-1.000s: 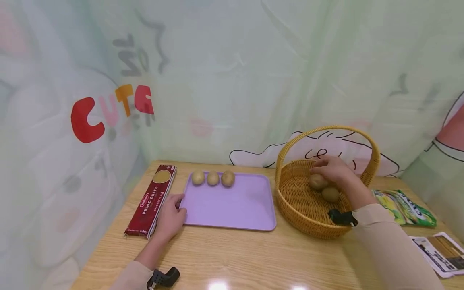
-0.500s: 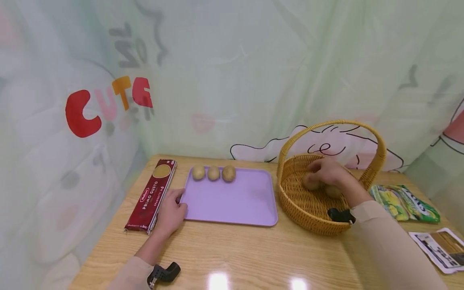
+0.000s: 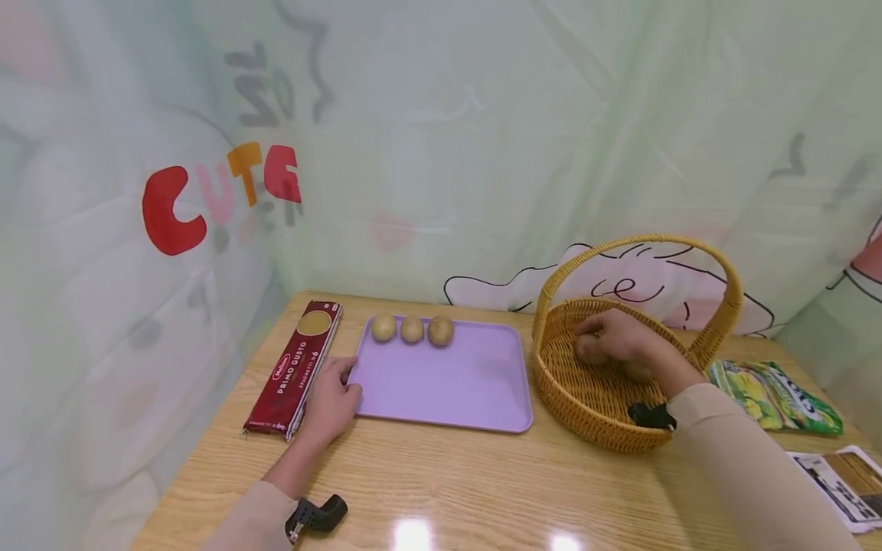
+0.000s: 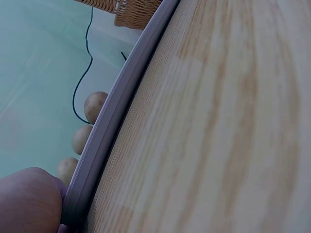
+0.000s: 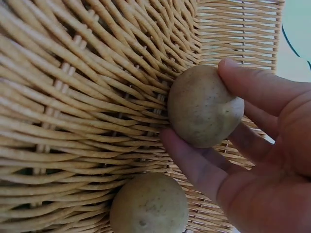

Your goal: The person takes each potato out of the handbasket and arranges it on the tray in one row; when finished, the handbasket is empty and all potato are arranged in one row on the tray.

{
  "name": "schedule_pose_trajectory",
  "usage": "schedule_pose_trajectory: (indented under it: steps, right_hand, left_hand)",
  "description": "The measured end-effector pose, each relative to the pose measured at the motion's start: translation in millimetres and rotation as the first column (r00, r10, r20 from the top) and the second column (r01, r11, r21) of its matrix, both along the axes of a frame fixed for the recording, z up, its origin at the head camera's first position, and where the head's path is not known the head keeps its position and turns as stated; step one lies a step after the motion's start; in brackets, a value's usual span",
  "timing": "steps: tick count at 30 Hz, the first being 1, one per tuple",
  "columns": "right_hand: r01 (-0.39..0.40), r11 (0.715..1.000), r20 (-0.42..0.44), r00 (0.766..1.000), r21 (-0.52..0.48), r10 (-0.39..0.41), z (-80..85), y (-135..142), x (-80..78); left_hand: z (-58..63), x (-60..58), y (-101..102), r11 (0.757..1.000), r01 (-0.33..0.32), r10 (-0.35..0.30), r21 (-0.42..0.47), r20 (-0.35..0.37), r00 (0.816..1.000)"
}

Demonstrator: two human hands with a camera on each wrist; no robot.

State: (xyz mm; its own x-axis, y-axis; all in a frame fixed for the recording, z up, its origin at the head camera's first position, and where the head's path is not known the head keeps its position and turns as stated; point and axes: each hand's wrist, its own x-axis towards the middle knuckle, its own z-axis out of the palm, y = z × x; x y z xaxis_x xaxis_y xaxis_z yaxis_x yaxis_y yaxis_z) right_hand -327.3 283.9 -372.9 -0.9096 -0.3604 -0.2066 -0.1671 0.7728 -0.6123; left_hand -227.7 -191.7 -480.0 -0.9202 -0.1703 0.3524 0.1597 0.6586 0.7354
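In the woven basket [image 3: 592,428], my right hand [image 3: 616,337] holds a potato [image 5: 204,106] between thumb and fingers, close over the wicker. A second potato [image 5: 149,206] lies beside it on the basket floor, mostly behind my hand in the head view. My left hand [image 3: 332,402] grips the left edge of a lilac tray [image 3: 441,386], thumb and fingers at its rim. Along the tray's back edge sit three potatoes in a row: a left one [image 3: 383,327], a middle one [image 3: 412,330] and a right one [image 3: 441,331].
A red spaghetti pack [image 3: 292,371] lies left of the tray. Right of the basket are a green snack bag [image 3: 775,396] and a white-edged packet [image 3: 844,486]. The basket's tall handle [image 3: 641,239] arches over its opening. A printed curtain [image 3: 413,153] hangs behind the wooden table [image 3: 441,490].
My right hand has shifted slightly left inside the basket, its fingers closing round the potato. The left hand stays at the tray's edge. The head view has shifted a little.
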Motion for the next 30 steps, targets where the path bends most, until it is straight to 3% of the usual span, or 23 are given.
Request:
schedule_pose_trajectory:
  steps: [8,13,19,30]
  right_hand:
    - [0.02,0.993,-0.145,0.989,0.116,-0.003,11.0,1,5.7]
    - [0.018,0.999,-0.184,0.983,0.036,-0.011,28.8,-7,13.4]
    - [0.068,0.996,-0.166,0.983,-0.049,-0.075,49.7,-15,34.3]
    - [0.083,0.975,-0.235,0.963,-0.206,-0.132,56.2,-28,76.1]
  left_hand:
    - [0.5,0.2,2,1.0,0.0,0.0,-0.002,0.014,1.0]
    - [3.2,1.9,1,1.0,-0.004,0.004,-0.006,0.006,1.0]
    - [4.6,3.0,1,1.0,-0.002,0.002,0.001,0.018,1.0]
    - [3.7,2.4,0,1.0,-0.002,0.001,0.007,0.044,0.999]
